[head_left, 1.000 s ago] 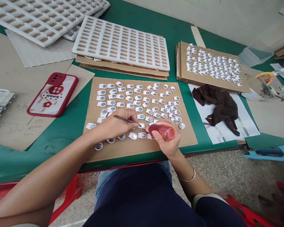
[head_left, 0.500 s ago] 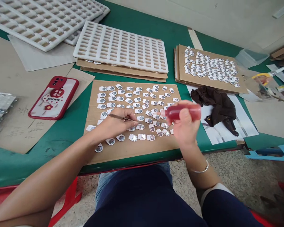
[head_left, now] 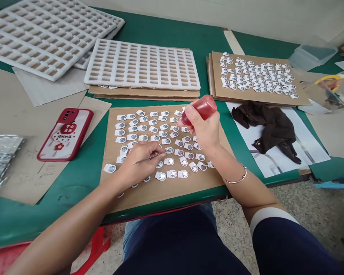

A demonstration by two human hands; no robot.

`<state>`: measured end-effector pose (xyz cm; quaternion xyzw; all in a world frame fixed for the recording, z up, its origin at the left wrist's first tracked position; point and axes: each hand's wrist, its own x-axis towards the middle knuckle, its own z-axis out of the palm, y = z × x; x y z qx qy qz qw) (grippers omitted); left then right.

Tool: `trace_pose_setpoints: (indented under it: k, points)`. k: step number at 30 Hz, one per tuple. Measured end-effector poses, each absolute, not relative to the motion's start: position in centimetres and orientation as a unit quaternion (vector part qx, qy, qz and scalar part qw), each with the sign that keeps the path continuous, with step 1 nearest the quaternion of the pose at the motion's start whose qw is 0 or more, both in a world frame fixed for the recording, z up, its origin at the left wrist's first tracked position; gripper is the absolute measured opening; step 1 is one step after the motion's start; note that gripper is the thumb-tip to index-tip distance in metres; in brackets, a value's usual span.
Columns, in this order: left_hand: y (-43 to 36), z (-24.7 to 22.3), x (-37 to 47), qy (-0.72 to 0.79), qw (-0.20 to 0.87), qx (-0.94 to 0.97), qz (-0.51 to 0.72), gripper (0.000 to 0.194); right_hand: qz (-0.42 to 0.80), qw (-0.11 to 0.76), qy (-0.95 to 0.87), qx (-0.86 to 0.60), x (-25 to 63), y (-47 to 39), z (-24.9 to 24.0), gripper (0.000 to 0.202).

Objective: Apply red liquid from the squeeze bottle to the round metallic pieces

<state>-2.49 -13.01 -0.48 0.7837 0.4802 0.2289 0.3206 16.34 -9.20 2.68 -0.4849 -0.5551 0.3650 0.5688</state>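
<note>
My left hand [head_left: 141,160] rests low over a cardboard sheet [head_left: 172,191], its fingers pinching a pair of metal tweezers [head_left: 147,158]. The tweezers' tips reach one of the small round silver pieces [head_left: 169,150] on white tabs; whether they grip it I cannot tell. Rows of the same pieces cover the sheet. To the right, my right hand [head_left: 205,131] is wrapped around a red squeeze bottle [head_left: 205,107], tilted with its lower end toward the pieces. Fingers hide the bottle's nozzle.
White slotted trays [head_left: 143,67] lie behind on cardboard. A second cardboard stack [head_left: 226,91] carries more pieces at the back right. A red-cased phone [head_left: 65,133] lies left, beside a plastic-wrapped pack [head_left: 2,160]. Dark brown cloth [head_left: 275,130] sits on white paper at right.
My right hand has moved left with the red bottle, tipping it from nearly level to slanting downward. My left hand keeps the tweezers at about the same spot. The camera view has shifted slightly.
</note>
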Motion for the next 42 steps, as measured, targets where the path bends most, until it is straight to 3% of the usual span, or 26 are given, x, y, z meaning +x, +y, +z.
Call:
trace_pose_setpoints:
  k: [14, 23, 28, 34, 42]
  points:
    - [-12.8, -1.3, -2.4, 0.443, 0.293, 0.817, 0.225, 0.005, 0.367, 0.585, -0.538, -0.482, 16.4, -9.2, 2.4, 0.033]
    - [-13.3, 0.0, -1.9, 0.359, 0.247, 0.876, 0.208, 0.011, 0.393, 0.576, -0.539, -0.473, 16.0, -9.5, 2.4, 0.024]
    - [-14.5, 0.6, -1.2, 0.334, 0.130, 0.926, 0.119, 0.015, 0.434, 0.499, -0.568, -0.489, 15.6, -10.0, 1.6, 0.027]
    - [-15.9, 0.3, -0.3, 0.276, -0.064, 0.955, 0.092, 0.019, 0.387, 0.437, -0.640, -0.500, 15.0, -10.4, 0.6, 0.027]
    - [-16.6, -0.6, 0.4, 0.270, -0.135, 0.946, 0.114, 0.015, 0.323, 0.415, -0.692, -0.495, 14.7, -10.4, 0.5, 0.020]
